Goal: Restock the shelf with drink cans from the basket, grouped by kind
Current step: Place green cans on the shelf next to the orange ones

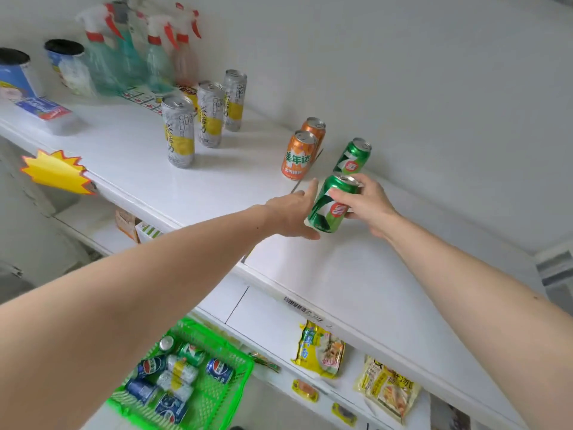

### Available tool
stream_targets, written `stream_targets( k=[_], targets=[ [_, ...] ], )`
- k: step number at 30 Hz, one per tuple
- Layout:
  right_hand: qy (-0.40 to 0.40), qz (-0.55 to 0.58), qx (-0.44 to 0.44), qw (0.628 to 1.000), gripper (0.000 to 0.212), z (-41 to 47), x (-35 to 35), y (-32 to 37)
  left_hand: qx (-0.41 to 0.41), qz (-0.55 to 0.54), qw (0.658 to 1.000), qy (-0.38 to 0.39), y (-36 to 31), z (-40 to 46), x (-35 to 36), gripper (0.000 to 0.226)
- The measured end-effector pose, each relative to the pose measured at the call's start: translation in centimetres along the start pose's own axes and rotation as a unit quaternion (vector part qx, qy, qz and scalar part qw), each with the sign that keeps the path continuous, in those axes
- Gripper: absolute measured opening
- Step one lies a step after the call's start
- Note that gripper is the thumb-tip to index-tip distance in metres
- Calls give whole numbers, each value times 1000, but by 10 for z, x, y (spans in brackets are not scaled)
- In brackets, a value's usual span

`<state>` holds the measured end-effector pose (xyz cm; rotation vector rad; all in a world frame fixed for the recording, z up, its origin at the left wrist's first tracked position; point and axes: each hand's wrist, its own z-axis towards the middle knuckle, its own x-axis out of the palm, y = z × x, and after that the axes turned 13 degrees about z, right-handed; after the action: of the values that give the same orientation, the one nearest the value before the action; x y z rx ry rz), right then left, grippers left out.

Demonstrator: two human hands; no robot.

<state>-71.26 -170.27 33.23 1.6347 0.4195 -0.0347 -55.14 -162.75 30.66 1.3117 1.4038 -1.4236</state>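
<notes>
My right hand [369, 203] grips a green can [328, 209] near its top, on the white shelf [217, 187]. My left hand [294, 212] lies with straight fingers against the can's left side. Just behind stands a second green can [353, 156]. Two orange cans [299, 156] stand to its left. Three tall silver-and-yellow cans [178, 131] stand in a row further left. Below, the green basket [229, 386] holds several blue cans [218, 370], silver-yellow cans and one green can [192, 353].
Spray bottles [124, 51] and two round tins [68, 66] stand at the shelf's back left. A yellow starburst tag [55, 172] hangs from the shelf edge. Yellow snack packets [319, 349] hang on the lower shelf's front.
</notes>
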Motion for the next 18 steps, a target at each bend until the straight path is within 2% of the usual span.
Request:
stream_targets(
  k=[4,7,18],
  targets=[
    [-31,-45,-35,998,63,35,-17,-9,-17,101,995,12,-5,22,3,85],
    [-42,-39,-42,997,58,57,-22,-14,-20,150,988,27,-7,37,3,65],
    [-36,-46,-61,996,61,106,-22,-21,-35,177,981,77,-3,65,6,57]
  ],
)
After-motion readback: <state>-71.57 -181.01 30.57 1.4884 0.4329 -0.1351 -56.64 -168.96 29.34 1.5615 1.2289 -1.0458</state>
